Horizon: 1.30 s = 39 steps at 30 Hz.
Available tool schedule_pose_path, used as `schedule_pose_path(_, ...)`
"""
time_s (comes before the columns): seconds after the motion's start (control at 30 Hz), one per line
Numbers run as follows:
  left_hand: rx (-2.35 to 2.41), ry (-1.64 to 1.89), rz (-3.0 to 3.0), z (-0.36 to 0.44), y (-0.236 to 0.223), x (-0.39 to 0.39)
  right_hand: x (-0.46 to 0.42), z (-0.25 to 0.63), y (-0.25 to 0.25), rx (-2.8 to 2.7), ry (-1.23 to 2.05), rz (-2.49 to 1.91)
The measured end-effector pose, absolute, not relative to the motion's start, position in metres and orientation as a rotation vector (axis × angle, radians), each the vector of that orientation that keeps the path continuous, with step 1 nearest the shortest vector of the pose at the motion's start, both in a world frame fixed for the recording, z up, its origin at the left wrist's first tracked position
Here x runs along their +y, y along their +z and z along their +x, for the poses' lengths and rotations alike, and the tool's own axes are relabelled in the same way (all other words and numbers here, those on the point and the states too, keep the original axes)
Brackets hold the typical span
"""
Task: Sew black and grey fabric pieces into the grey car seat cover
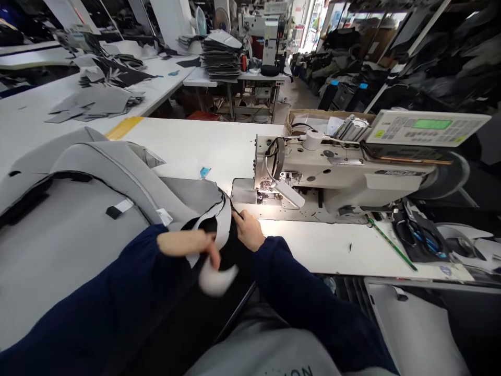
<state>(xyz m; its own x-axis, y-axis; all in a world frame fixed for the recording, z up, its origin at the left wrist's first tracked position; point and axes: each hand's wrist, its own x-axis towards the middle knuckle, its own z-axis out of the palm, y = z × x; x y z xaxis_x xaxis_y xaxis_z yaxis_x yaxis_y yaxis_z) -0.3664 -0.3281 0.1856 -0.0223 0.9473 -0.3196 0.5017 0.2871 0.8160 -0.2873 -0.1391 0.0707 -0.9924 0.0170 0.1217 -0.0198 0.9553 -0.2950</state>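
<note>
A large grey sewn cover [117, 156] with black edging lies over the left of the table and hangs toward my lap, where its black fabric side [235, 261] shows. My right hand [249, 230] is closed on its black edge, just in front of the sewing machine [313, 172]. Over the black part my left hand [191, 244] is smeared by motion, so its grip is unclear. A blurred white piece [217, 281] is right below its fingers; whether they hold it I cannot tell. A pale strip [224, 222] runs along the cover's edge between both hands.
A control panel [426, 127] sits above the machine. On the right lie a green pencil-like stick [391, 244] and blue-handled scissors [426, 240]. A blue scrap [204, 172] rests on the white table [188, 138]. Stacked grey pieces [221, 55] stand farther back.
</note>
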Motion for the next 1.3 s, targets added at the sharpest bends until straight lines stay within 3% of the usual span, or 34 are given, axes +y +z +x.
schedule_pose_path(0.1,1.252,0.511,1.305,-0.349,0.236,-0.344,-0.14,-0.286,0.07,-2.984,0.454,-0.03)
schedule_pose_path(0.2,1.621,0.591,1.238,-0.361,0.251,-0.326,-0.143,-0.286,0.075,-3.001,0.47,-0.025)
schedule_pose_path(0.33,2.572,0.603,1.286,-0.404,0.193,-0.278,-0.147,-0.28,0.083,-3.075,0.407,-0.032)
schedule_pose_path(0.43,2.784,0.343,1.374,-0.425,0.132,-0.257,-0.144,-0.27,0.086,-3.149,0.317,-0.017)
schedule_pose_path(0.6,2.717,0.257,1.415,-0.414,0.09,-0.258,-0.128,-0.245,0.084,-3.224,0.336,-0.046)
schedule_pose_path(0.8,2.773,0.339,1.4,-0.393,0.089,-0.235,-0.114,-0.226,0.085,-3.254,0.403,-0.077)
schedule_pose_path(1.17,2.364,0.295,1.509,-0.427,0.102,-0.217,-0.103,-0.21,0.087,-3.085,0.476,-0.242)
schedule_pose_path(1.3,2.36,0.292,1.516,-0.428,0.102,-0.207,-0.102,-0.235,0.101,-2.953,0.33,0.042)
